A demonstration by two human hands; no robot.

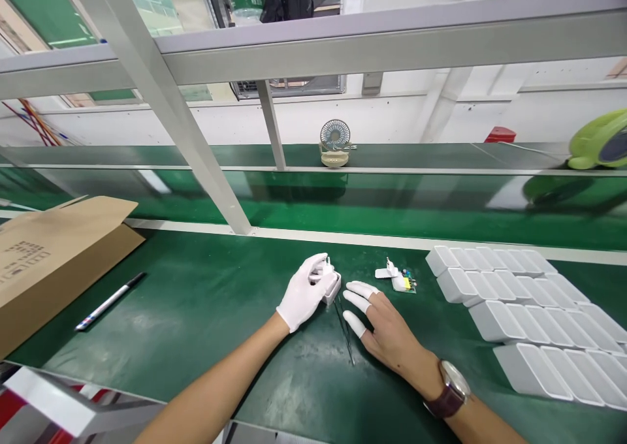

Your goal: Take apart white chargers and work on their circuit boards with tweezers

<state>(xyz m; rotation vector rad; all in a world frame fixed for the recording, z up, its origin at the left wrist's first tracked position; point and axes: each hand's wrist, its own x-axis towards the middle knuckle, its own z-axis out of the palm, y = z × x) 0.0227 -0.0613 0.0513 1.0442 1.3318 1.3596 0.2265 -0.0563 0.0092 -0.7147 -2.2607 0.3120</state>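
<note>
My left hand [302,295], in a white glove, is closed around a small white plastic case [333,290], its fingers hiding part of it. Just to the right is my right hand [385,330], with white finger cots on its fingertips and a wristwatch at the wrist. Its fingers are apart, and nothing shows between them. Dark thin tweezers [347,339] lie on the green table beside the right fingertips; whether they touch cannot be made out. Beyond the right hand lies a small circuit board [405,283] with a white plastic piece [388,271] attached or lying against it.
Rows of white plastic housings [514,323] stand on the right. On the left are a marker pen [110,301] and a cardboard box [59,261]. A grey metal post [196,150] rises behind the table. A small fan [335,143] stands on the ledge behind.
</note>
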